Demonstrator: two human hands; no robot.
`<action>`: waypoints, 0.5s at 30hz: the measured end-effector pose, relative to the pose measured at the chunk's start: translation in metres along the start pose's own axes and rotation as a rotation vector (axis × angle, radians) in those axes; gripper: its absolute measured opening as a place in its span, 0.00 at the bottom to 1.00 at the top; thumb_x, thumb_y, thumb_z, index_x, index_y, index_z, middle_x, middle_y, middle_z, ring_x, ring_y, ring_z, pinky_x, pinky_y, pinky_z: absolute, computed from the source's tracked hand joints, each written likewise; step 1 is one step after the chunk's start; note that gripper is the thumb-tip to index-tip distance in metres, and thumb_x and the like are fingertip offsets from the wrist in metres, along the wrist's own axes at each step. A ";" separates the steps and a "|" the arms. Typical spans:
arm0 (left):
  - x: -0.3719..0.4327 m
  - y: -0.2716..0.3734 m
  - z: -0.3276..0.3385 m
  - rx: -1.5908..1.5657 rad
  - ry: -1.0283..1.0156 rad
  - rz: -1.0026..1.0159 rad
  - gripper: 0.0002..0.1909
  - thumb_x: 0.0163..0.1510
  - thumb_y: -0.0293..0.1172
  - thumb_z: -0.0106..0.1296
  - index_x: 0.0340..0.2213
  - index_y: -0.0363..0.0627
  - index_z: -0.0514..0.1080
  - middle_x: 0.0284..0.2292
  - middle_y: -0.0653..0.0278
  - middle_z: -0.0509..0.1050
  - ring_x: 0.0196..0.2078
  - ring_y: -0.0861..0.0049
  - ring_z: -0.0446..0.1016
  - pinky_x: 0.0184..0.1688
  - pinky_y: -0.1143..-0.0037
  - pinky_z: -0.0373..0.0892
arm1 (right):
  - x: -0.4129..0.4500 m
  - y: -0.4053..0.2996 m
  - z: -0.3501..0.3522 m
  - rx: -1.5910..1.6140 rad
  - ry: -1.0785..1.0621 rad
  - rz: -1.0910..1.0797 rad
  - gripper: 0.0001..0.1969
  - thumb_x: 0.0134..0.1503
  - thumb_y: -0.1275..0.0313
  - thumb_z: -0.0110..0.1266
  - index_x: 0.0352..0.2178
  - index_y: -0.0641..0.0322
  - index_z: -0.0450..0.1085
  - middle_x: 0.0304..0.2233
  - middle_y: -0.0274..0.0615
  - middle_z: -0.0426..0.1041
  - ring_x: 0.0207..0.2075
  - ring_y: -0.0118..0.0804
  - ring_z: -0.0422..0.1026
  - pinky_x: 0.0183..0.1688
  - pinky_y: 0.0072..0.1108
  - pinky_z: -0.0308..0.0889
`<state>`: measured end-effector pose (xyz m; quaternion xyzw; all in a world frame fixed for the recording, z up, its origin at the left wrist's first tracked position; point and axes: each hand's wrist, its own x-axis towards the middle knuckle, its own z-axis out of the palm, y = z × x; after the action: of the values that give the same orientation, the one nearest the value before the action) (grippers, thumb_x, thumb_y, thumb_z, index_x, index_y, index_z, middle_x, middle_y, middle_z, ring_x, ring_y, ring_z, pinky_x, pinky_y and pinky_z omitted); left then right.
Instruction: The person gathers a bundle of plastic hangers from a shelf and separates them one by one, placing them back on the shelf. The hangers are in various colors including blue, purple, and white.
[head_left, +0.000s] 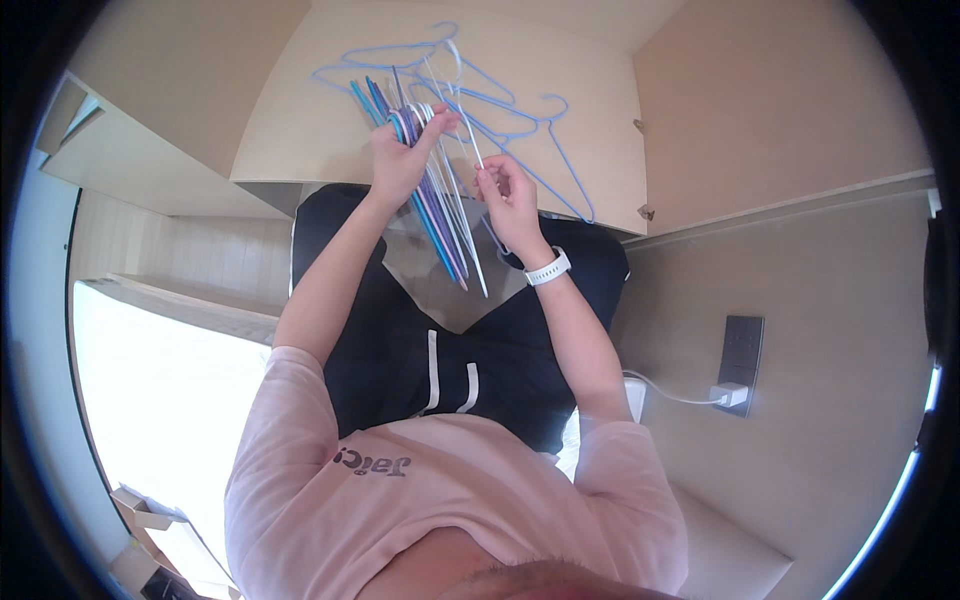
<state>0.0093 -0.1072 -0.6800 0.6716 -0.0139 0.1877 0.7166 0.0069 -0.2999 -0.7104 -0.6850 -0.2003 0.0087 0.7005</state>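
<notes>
My left hand (399, 161) grips a bundle of clothes hangers (442, 225) near their hooks; teal, purple, pink and white ones hang down together between my knees. With thumb and fingers, my right hand (504, 191) holds the side of a white hanger (466, 120) whose hook points upward. Behind both hands, several blue hangers (566, 150) lie overlapping on a pale wooden cabinet shelf (285, 142). Part of another hanger shows below my right hand, and I cannot tell whether it is held.
Wooden cabinet doors flank the shelf, the right one (750, 105) with metal hinges (645, 213). A white charger (729, 394) with a cable sits in a dark wall socket (742, 337) at the right. Cardboard boxes (146, 510) stand at the lower left. My knees are beneath the shelf edge.
</notes>
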 end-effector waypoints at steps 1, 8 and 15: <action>0.001 0.001 0.001 0.003 0.032 0.041 0.16 0.64 0.32 0.54 0.48 0.32 0.75 0.38 0.61 0.82 0.44 0.80 0.77 0.50 0.77 0.70 | -0.001 -0.001 -0.001 -0.029 -0.043 0.030 0.06 0.65 0.73 0.53 0.39 0.66 0.70 0.24 0.30 0.72 0.23 0.18 0.69 0.27 0.14 0.65; 0.014 -0.003 -0.011 0.012 0.077 0.068 0.17 0.64 0.30 0.53 0.50 0.30 0.73 0.47 0.56 0.79 0.56 0.75 0.72 0.61 0.73 0.64 | -0.006 -0.001 -0.008 -0.168 -0.120 0.092 0.07 0.63 0.72 0.56 0.36 0.66 0.70 0.21 0.31 0.69 0.21 0.18 0.65 0.24 0.16 0.59; 0.016 0.005 -0.028 -0.032 0.087 0.071 0.14 0.63 0.28 0.54 0.46 0.31 0.76 0.41 0.58 0.82 0.47 0.77 0.78 0.54 0.75 0.69 | -0.006 -0.015 -0.009 -0.424 -0.253 0.002 0.06 0.62 0.72 0.55 0.36 0.64 0.71 0.23 0.45 0.73 0.23 0.40 0.72 0.28 0.29 0.66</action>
<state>0.0164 -0.0762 -0.6731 0.6502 -0.0098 0.2419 0.7201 0.0000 -0.3110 -0.6978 -0.8103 -0.2830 0.0528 0.5105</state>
